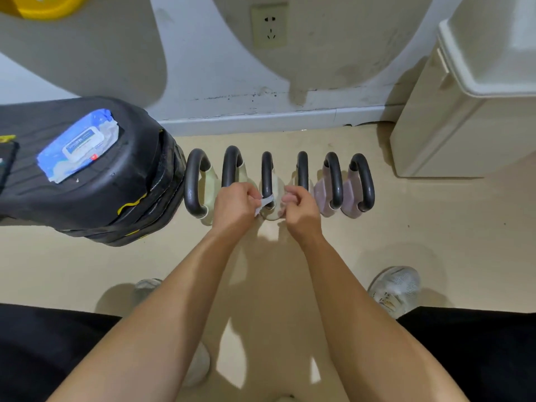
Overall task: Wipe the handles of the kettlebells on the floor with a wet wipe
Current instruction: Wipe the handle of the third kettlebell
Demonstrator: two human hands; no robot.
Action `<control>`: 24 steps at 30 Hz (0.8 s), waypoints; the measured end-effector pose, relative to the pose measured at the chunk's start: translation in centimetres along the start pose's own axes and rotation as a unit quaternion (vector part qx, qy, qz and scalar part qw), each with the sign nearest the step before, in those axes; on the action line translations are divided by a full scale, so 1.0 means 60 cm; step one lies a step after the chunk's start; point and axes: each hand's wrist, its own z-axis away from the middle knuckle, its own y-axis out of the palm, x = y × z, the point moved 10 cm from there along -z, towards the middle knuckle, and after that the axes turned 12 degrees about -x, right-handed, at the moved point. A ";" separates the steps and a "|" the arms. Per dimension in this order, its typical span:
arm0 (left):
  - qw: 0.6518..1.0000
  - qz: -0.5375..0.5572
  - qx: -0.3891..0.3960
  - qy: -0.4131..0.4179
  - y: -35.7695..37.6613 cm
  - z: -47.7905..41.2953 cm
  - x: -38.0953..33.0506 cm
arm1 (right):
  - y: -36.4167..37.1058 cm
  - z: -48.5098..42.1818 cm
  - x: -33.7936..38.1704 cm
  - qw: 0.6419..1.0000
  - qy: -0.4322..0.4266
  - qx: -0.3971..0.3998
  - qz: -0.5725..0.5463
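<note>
Several kettlebells stand in a row on the beige floor by the wall, each with a black handle: pale green ones on the left, cream in the middle, two mauve on the right (pixel 327 192). A white wet wipe (pixel 265 203) is looped around the lower part of the third kettlebell's handle (pixel 266 172). My left hand (pixel 235 203) pinches the wipe's left end. My right hand (pixel 300 206) is closed just right of that handle; whether it grips the wipe's other end is hidden by its fingers.
A blue pack of wet wipes (pixel 79 145) lies on a stack of black mats (pixel 116 192) at the left. A cream cabinet (pixel 452 117) stands at the right. A wall socket (pixel 269 26) is above. My shoes (pixel 396 288) rest on the floor.
</note>
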 end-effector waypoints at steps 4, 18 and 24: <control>1.000 -0.022 -0.003 0.013 -0.010 0.001 -0.010 | 0.018 0.007 0.058 0.991 -0.066 0.097 0.071; 0.972 0.211 0.031 -0.097 -0.001 -0.002 0.034 | 0.021 -0.008 0.068 0.979 -0.158 0.062 0.113; 0.975 0.176 -0.060 -0.120 -0.022 -0.021 0.050 | -0.041 -0.029 0.145 0.994 -0.107 0.028 -0.019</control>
